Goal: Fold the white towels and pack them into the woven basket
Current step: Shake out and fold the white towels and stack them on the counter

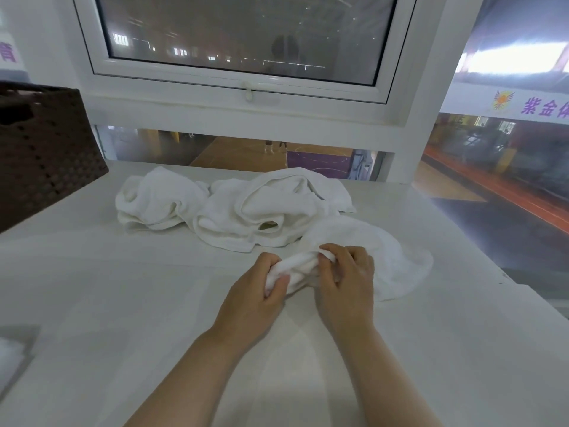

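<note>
Broadly, by size, from the head view:
Table: white, wide, carrying everything below.
Woven basket: dark brown, at the table's far left edge, well apart from the hands; its inside is not visible.
Towel pile: white, crumpled and unfolded, mid-table under the window, just behind the hands.
Held towel: white, bunched between both hands, its loose part spread to the right on the table.
Left hand: fingers curled round the bunched end, thumb pressing it.
Right hand: fingers curled, pinching the same bunch from the right side.
</note>
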Tool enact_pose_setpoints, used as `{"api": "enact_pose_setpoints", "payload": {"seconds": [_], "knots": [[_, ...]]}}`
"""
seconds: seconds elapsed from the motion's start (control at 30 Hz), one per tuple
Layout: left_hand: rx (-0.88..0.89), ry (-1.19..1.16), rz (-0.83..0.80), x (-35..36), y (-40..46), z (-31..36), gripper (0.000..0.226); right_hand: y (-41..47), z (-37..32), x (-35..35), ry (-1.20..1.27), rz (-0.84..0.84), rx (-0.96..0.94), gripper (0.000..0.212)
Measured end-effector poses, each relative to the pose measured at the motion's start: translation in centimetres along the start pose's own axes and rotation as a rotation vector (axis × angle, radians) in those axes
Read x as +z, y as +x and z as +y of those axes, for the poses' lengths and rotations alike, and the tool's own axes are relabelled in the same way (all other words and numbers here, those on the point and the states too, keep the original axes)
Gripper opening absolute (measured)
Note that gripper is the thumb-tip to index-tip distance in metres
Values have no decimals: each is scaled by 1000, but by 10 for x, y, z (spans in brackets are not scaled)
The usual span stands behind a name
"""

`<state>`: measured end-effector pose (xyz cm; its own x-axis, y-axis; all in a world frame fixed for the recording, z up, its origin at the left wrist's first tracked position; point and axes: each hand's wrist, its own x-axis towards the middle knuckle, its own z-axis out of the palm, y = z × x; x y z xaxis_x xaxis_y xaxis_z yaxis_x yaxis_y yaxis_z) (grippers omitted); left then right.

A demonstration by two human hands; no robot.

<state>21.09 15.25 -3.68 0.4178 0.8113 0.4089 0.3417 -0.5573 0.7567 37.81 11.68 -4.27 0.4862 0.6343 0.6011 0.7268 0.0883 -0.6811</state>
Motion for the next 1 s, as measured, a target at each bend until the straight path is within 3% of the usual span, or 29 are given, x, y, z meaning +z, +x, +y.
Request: {"api": "enact_pose_setpoints", "payload": {"seconds": [0.13, 0.3, 0.47, 0.63, 0.77, 0.93, 1.0], "knots": [[15, 43, -83, -7, -23, 6, 24, -25, -7, -14, -30, -49, -17, 16], [92, 110, -60, -24, -63, 17, 36, -70, -26, -41, -20, -210, -10, 18], [77, 92, 54, -41, -107, 34, 41, -105, -30, -66, -311, -421, -142, 15], [31, 253, 32, -62, -154, 33, 52, -135, -45, -88, -353, -189, -111, 20], [25, 430, 49, -82, -175, 35, 44, -155, -63, -108, -463, -106, -109, 31], [8, 489, 209, -101, -196, 38, 44, -174, -72, -130, -451, -23, 21, 51], [-69, 506, 288, -110, -205, 36, 35, -179, -75, -139, -433, -14, 87, 46]]}}
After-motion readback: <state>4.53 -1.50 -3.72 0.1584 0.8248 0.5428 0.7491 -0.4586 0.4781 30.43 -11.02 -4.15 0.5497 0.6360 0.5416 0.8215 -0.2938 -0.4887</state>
